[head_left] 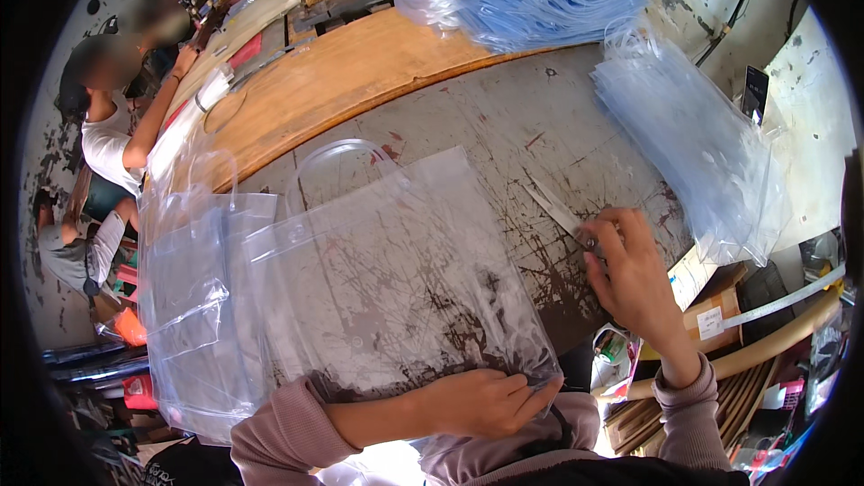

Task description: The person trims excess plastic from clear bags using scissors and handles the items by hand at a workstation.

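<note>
Clear bag flat on scratched table, L hand on its corner, scissors in R

Head view: writing first. A white rectangular paper label sits on a brown cardboard box at R, print too small to make out. A black slim phone stands nr the wall w/ small light characters on screen. White lettering shows on dark cloth, bottom L.

A clear plastic bag with loop handle lies on the grey, scratched tabletop, directly in front of the person. Handle points to far side, a bit L; handle-to-base axis runs far-L to near-R, base nearest the body. L hand is closed, pinching the bag's near R corner btwn thumb & fingers.

R hand has fingers curled round silver metal scissors, grips mostly hidden; blades point far-L, over the tabletop, just R of the bag.

A second clear plastic bag lies at L, next to the first, handle also to far side. Bluish clear plastic bags are heaped at far edge, w/ another pile of clear bags at far R.
</note>
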Demonstrator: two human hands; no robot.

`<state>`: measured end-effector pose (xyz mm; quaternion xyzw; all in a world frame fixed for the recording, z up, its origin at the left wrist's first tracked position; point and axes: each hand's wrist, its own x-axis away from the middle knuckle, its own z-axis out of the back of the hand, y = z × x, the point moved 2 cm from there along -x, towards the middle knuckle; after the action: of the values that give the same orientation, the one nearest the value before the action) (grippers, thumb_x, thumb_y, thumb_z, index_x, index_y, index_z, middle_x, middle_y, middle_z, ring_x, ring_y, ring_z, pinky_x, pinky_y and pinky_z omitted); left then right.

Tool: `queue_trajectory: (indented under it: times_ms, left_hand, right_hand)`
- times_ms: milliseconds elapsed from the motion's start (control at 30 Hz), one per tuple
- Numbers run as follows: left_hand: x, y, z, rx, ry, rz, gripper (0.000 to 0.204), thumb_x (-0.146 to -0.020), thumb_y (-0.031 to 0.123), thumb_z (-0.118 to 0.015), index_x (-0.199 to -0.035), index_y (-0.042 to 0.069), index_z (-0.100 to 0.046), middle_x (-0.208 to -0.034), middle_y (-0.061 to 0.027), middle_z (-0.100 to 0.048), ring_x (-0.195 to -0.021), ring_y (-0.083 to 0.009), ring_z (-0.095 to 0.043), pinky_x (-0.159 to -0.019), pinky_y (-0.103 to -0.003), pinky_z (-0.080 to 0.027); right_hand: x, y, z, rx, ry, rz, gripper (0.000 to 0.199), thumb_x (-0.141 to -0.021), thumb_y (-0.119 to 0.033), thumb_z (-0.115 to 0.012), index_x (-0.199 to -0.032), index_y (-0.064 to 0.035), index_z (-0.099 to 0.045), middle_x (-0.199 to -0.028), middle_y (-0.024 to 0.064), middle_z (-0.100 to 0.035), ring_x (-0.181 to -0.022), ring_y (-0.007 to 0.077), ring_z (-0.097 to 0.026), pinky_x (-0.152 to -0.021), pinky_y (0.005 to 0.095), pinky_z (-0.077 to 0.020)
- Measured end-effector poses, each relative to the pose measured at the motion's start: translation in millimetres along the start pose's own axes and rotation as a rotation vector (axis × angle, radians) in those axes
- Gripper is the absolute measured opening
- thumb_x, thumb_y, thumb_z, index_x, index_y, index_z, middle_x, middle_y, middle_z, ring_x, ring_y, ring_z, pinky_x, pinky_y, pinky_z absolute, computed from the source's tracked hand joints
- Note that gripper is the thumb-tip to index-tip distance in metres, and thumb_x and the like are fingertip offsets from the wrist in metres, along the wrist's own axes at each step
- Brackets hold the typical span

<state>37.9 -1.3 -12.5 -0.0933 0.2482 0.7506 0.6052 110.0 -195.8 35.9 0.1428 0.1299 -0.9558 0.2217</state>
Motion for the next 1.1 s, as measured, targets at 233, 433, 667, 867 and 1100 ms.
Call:
queue_trajectory:
  times_ms: [233,433,667,867,1100]
  left_hand:
    - [-5,4,10,-0.107,0.021,0.006,0.039,-0.076,0.012,-0.057,-0.114,0.006,-0.062,-0.065,0.0052,-0.045,-0.062,-0.0066,-0.049,-0.059,-0.018,-0.04]
    - [-11,-1,11,-0.112,0.105,0.179,0.031,-0.079,0.02,-0.057,-0.108,0.011,-0.064,-0.09,-0.0005,-0.056,-0.089,-0.0139,-0.056,-0.079,-0.031,-0.043]
    - [-8,0,3,-0.095,-0.002,0.226,0.036,-0.081,0.022,-0.053,-0.114,0.01,-0.059,-0.115,-0.0075,-0.055,-0.117,-0.0205,-0.049,-0.102,-0.048,-0.035]
    - [-9,1,1,-0.102,-0.089,0.182,0.036,-0.082,0.022,-0.053,-0.115,0.009,-0.058,-0.117,-0.008,-0.054,-0.118,-0.0208,-0.048,-0.103,-0.048,-0.034]
    - [-12,-5,3,0.012,-0.01,0.283,0.043,-0.081,0.026,-0.06,-0.119,0.007,-0.056,-0.12,-0.0116,-0.053,-0.121,-0.0222,-0.046,-0.103,-0.048,-0.032]
  right_hand:
    - [3,-22,4,-0.287,-0.026,-0.009,0.039,-0.072,-0.006,-0.065,-0.11,-0.0025,-0.055,-0.107,0.0129,-0.053,-0.097,0.0302,-0.052,-0.083,0.037,-0.0409]
    - [3,-28,-14,-0.335,-0.151,0.078,0.024,-0.072,-0.011,-0.068,-0.095,-0.0068,-0.059,-0.088,0.0078,-0.055,-0.086,0.0265,-0.053,-0.074,0.0363,-0.0399]
    - [-18,-26,-16,-0.331,-0.126,0.132,0.014,-0.07,-0.007,-0.065,-0.077,-0.006,-0.052,-0.075,0.0075,-0.05,-0.077,0.0261,-0.052,-0.07,0.0371,-0.0391]
    - [-63,4,-22,0.075,0.227,0.135,0.008,-0.073,-0.002,-0.061,-0.077,-0.0018,-0.054,-0.076,0.014,-0.055,-0.075,0.031,-0.055,-0.069,0.0419,-0.0411]
    - [-56,15,51,-0.095,0.395,-0.139,0.013,-0.08,-0.004,-0.064,-0.074,0.0018,-0.054,-0.067,0.0122,-0.052,-0.059,0.0258,-0.051,-0.06,0.034,-0.0404]
